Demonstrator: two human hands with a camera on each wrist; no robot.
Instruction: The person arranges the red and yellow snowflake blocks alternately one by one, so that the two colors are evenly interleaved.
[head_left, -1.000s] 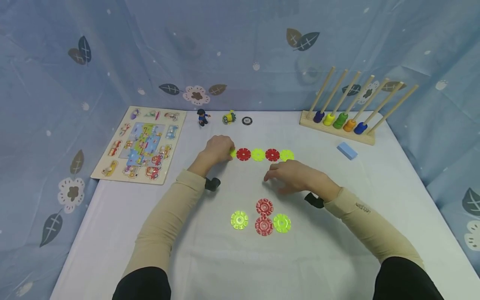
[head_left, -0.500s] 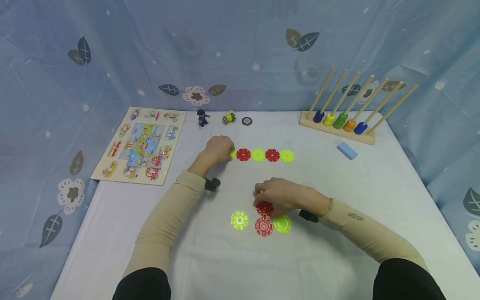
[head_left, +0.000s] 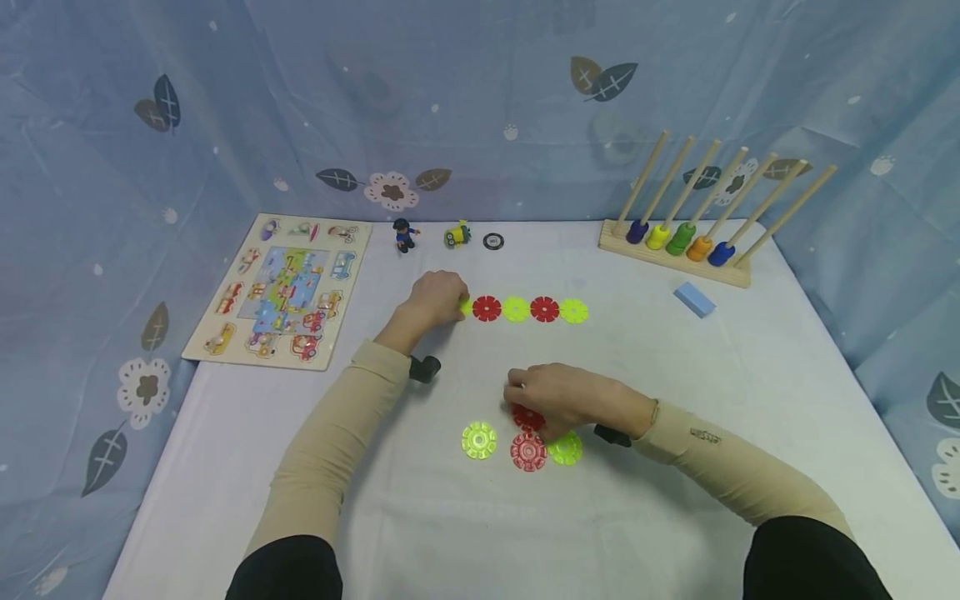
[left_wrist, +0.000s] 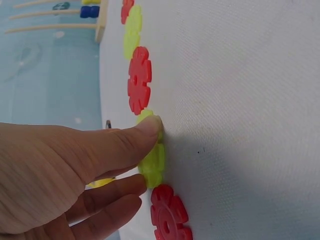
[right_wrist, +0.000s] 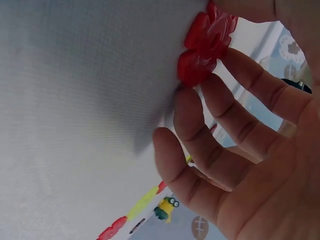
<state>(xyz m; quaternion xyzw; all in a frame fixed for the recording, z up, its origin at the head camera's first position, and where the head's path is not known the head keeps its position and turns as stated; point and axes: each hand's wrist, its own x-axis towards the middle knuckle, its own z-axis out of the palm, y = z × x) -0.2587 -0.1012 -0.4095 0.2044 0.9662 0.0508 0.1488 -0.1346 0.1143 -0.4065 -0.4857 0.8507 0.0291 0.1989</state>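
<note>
In the head view, a row of flower-shaped plastic discs lies across the table, red ones such as the red disc [head_left: 545,309] alternating with yellow-green ones. My left hand [head_left: 437,297] is at the row's left end. Its thumb and a finger pinch a yellow-green disc [left_wrist: 154,162], seen in the left wrist view beside another red disc [left_wrist: 170,215] that the hand hides from the head camera. My right hand [head_left: 566,396] holds a red disc [right_wrist: 207,45] at its rim between thumb and fingers. Nearest to it are a second red disc [head_left: 528,451] and a yellow-green disc [head_left: 566,448].
A loose yellow-green disc [head_left: 478,440] lies front centre. At the back stand a figurine [head_left: 404,236], a yellow toy [head_left: 457,235] and a black ring [head_left: 493,241]. A puzzle board [head_left: 202,342] lies left; a peg abacus [head_left: 675,258] and blue block [head_left: 694,300] are right.
My right hand has come toward the front of the table from below the row and taken hold of the upper red disc. The left hand has stayed in place.
</note>
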